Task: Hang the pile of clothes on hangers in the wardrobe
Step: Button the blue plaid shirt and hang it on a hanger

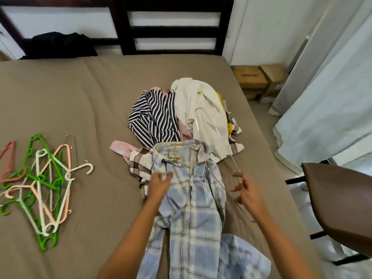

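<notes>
A light blue plaid shirt lies front-up on the bed, collar pointing away from me. My left hand pinches the shirt's left front near the collar. My right hand holds one corner of a thin wire hanger, whose other side reaches into the shirt's right shoulder. Behind the shirt sits the pile of clothes: a black-and-white striped top, a white garment, a brown check shirt and some pink cloth.
A heap of green, white, peach and pink plastic hangers lies on the brown bed sheet at left. Dark clothing rests by the headboard. A brown chair stands at right, near cardboard boxes and a pale curtain.
</notes>
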Tool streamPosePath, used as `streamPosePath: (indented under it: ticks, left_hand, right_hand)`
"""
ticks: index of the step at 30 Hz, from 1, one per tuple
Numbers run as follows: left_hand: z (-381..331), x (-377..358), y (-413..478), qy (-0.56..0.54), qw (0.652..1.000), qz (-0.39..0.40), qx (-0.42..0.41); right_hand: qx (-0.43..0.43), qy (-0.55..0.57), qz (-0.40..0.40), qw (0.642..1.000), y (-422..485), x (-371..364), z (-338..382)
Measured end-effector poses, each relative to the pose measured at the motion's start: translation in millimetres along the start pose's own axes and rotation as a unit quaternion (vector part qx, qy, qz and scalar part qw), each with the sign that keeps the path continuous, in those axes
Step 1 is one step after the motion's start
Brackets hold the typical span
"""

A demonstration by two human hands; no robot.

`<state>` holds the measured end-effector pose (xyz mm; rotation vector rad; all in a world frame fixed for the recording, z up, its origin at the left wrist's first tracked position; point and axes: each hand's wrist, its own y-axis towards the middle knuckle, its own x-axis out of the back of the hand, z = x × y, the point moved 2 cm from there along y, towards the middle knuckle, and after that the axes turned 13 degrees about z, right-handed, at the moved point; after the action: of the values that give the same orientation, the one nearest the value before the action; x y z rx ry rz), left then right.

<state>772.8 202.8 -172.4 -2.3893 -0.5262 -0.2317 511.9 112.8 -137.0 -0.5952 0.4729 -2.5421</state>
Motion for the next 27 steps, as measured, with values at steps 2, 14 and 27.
streamPosePath:
  ticks: [2, 14, 27]
  left_hand:
    - [-18.5, 16.7, 35.3, 0.040, 0.996, -0.084, -0.016]
    - [-34.5, 26.7, 98.0, 0.127, 0.988, -0.089, 0.024]
    - [-36.9, 43.3, 84.3, 0.075, 0.992, -0.079, -0.069]
  right_hand:
    - [0.002, -0.086, 0.013, 0.996, 8.2, 15.1, -11.8]
    - [-0.036, -0.208, 0.181, 0.961, -5.4, -72.0, -94.5]
    - [-0.153, -0.174, 0.121, 0.965, -0.3, -52.6, -135.9]
